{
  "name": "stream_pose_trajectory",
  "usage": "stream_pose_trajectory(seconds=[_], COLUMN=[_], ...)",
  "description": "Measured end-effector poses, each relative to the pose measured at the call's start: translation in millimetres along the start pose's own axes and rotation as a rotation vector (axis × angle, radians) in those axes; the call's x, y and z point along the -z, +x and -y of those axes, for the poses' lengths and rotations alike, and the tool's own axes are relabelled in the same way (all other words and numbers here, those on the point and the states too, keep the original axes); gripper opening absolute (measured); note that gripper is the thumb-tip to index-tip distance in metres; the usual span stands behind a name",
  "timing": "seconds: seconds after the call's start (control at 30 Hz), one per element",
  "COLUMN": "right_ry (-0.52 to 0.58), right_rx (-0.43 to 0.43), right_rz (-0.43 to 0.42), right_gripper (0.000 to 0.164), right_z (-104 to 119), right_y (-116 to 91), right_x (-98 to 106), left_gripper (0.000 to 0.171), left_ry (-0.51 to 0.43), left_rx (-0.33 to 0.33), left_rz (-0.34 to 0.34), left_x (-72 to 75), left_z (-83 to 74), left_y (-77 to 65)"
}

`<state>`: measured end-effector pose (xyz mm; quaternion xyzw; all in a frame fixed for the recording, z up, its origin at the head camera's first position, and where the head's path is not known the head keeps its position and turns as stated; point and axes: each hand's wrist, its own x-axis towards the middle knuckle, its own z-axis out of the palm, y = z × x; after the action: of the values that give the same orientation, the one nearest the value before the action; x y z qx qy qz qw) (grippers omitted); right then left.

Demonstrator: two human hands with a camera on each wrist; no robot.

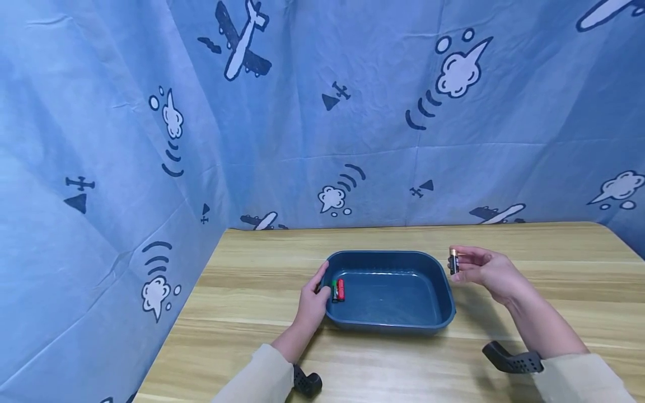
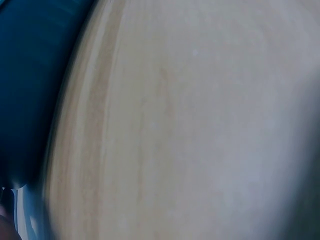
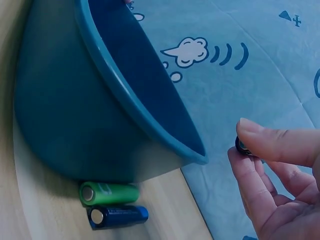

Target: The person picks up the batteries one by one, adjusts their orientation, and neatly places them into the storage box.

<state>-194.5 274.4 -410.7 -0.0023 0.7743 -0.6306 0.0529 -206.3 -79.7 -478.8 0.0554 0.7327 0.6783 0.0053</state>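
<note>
A dark blue plastic basin (image 1: 388, 299) stands on the table. My left hand (image 1: 310, 305) grips its left rim, thumb over the edge. Inside, near that thumb, a red battery (image 1: 341, 290) lies beside a green-and-black battery (image 1: 335, 292). Just right of the basin, my right hand (image 1: 487, 272) holds a black battery with a copper-coloured end (image 1: 454, 262) upright between thumb and fingers. In the right wrist view, only the end of this held battery (image 3: 241, 146) shows. The left wrist view catches mostly tabletop and the basin's side (image 2: 35, 85).
A green battery (image 3: 110, 193) and a blue battery (image 3: 120, 216) lie on the table close to the basin's outer wall; in the head view they are hidden. A blue printed cloth (image 1: 383, 140) hangs behind the wooden table (image 1: 242, 291) and along its left side.
</note>
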Motion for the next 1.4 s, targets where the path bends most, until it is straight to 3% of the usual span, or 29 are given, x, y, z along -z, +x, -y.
stream_pose_trajectory(seconds=[0.23,0.57,0.93,1.4], right_ry=[0.036,0.023,0.014,0.017], right_rx=[-0.009,-0.004,0.001,0.006], right_rz=[0.029,0.056,0.097,0.089], right_gripper=[0.054,0.064,0.069,0.066], right_z=[-1,2,7,18], right_y=[3,4,11,17], right_x=[-5,-13,-19,-26], left_gripper=[0.056,0.055,0.057,0.056], left_ry=[0.016,-0.014,-0.011,-0.029], left_rx=[0.024,0.015,0.012,0.004], left_rz=[-0.018,0.001,-0.034,0.0], left_x=[-0.6,3.0,0.6,-1.8], left_z=[5.1,5.5,6.1,-5.3], left_y=[-2.3,-0.4,-1.6,-3.1])
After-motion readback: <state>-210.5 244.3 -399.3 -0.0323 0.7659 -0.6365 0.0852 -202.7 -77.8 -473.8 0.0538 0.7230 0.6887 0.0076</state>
